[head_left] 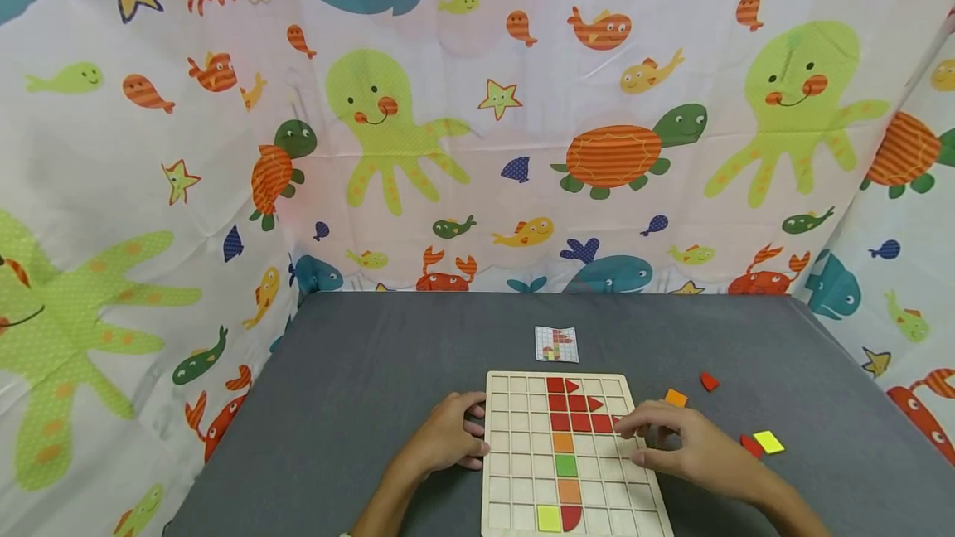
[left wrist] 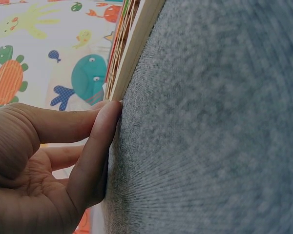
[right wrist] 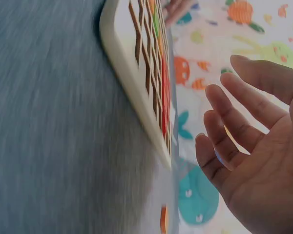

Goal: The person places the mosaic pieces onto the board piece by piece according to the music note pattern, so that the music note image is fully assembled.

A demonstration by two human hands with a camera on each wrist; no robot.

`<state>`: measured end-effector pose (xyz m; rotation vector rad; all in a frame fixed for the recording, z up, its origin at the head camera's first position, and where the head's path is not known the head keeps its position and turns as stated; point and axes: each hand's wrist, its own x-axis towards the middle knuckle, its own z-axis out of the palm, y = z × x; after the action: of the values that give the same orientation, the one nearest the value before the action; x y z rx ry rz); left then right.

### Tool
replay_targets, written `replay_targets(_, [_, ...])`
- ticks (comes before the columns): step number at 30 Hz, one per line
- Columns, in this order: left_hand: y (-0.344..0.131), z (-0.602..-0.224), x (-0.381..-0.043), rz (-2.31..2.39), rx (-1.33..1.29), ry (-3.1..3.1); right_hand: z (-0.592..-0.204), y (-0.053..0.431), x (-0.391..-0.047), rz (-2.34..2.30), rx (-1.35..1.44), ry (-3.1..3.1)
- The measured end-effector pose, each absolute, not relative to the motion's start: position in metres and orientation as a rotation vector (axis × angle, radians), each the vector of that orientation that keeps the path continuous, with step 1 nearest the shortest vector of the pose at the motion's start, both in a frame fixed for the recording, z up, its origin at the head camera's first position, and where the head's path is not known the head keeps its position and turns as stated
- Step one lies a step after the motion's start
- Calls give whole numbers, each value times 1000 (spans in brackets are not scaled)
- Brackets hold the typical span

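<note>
Near the front edge of the gray tabletop (head_left: 388, 371), right of its middle, lies a wooden grid board (head_left: 521, 443), flat and squared to the person, probably so every cell is easy to reach. Against its left edge rests the left hand (head_left: 445, 435), fingers loosely bent; thumb and fingertips touch the rim without visibly wrapping round it, seemingly to keep the board from sliding.

Over the board's right edge hangs the right hand (head_left: 690, 442), thumb and fingers apart with a fairly wide gap and no piece visible between them. Its fingertips are at the right end of the third row of red squares (head_left: 579, 423), hiding part of the last red piece there.

Down the column below that row sit an orange square (head_left: 563, 442), a green square (head_left: 566, 466) and another orange one, then a rounded red piece (head_left: 571, 518) beside a yellow square (head_left: 548, 518). The cell borders appear to hold them in line.

Just beyond the board's far edge lies a small card (head_left: 556, 345) printed with a coloured grid, apparently set there to stay unhidden by either arm. Toward the tabletop's right edge, loose pieces lie near the right hand, presumably for short reaches: an orange tile (head_left: 676, 398), a yellow tile (head_left: 768, 442) and two red ones (head_left: 709, 381).
</note>
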<state>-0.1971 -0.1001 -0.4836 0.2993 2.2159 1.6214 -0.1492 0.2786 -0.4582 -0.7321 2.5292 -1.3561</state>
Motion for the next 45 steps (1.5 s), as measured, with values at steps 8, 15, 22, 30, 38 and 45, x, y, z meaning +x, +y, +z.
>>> replay_targets(8, [-100,-483,-197,1616,298,2222,-457,319,-146,-1257,-423,2660])
replay_targets(15, [-99,-485,-198,1613,296,2222,-463,361,-143,-1120,-387,2808])
replay_targets(22, [-100,-485,-197,1617,291,2215,-465,395,-142,-1023,-202,2823])
replay_targets(30, [-100,-485,-198,1625,297,2214,-471,421,-149,-971,-92,2754])
replay_targets(38, [-100,-482,-196,1632,286,2207,-479,436,-155,-946,-60,2713])
replay_targets(45, [-99,-483,-197,1620,287,2216,-483,442,-156,-904,-40,2727])
